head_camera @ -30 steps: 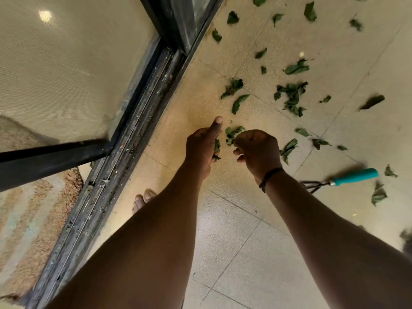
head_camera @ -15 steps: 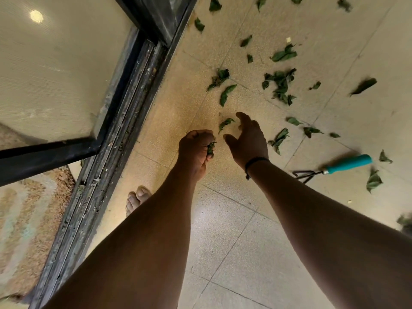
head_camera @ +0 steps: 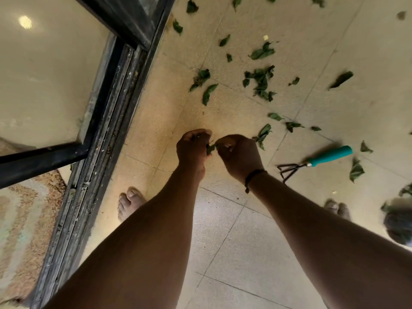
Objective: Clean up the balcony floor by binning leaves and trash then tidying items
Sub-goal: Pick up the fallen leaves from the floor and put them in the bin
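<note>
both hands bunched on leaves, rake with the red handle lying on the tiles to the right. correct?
Not quite: the handle is teal, not red. The head view shows the rake lying on the tiles to the right, untouched. The rest stands: the left hand and right hand are both bunched on leaves held between them.

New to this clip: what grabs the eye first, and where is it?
Dead centre, the left hand and right hand meet over the tiled floor, pinching a small bunch of green leaves between them. More scattered leaves litter the tiles above and to the right. A teal-handled hand rake lies on the floor to the right of the hands, and a dark sliding-door track runs diagonally down the left.
</note>
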